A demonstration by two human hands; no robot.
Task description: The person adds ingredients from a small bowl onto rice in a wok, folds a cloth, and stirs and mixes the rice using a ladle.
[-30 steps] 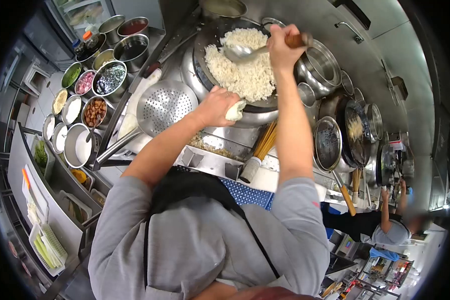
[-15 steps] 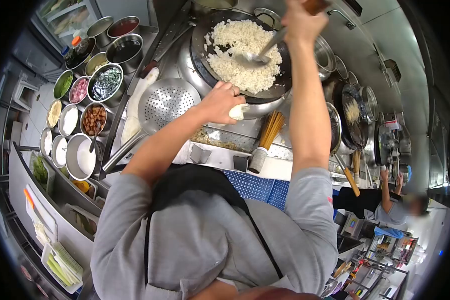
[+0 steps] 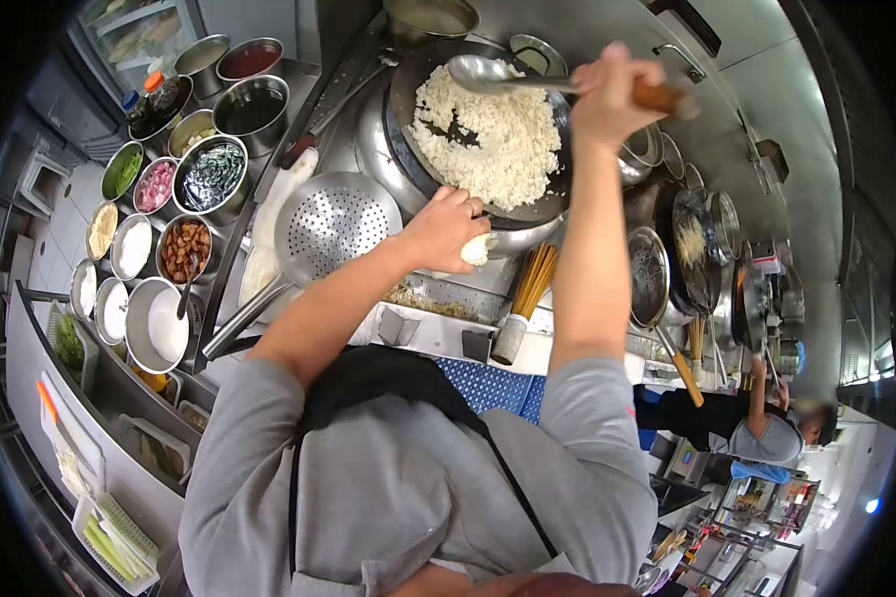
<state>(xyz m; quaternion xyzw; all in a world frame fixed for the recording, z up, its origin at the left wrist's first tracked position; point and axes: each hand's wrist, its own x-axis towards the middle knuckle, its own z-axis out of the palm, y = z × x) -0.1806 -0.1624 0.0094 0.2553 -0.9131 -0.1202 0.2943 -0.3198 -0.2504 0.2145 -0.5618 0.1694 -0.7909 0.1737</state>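
White rice (image 3: 498, 149) lies in a dark wok (image 3: 558, 189), spread in a ring around a small bare patch. My right hand (image 3: 615, 95), a little blurred, is closed round the wooden handle of a metal ladle (image 3: 483, 75), whose bowl is over the far edge of the rice. At the wok's near rim, my left hand (image 3: 446, 231) is wrapped round a folded pale cloth (image 3: 476, 249). Left of that hand rests a perforated strainer (image 3: 334, 224). A bamboo whisk (image 3: 533, 284) lies below the wok.
Metal bowls of ingredients (image 3: 187, 249) crowd the left side. Beyond my right arm are a strainer with a wooden handle (image 3: 649, 279) and another wok (image 3: 692, 249). A co-worker (image 3: 767, 433) stands at the far right. Trays of vegetables (image 3: 114, 542) sit lower left.
The ladle has risen from the middle of the rice to its far edge, turning level. My right hand has moved slightly down in view. My left hand stays at the wok's rim.
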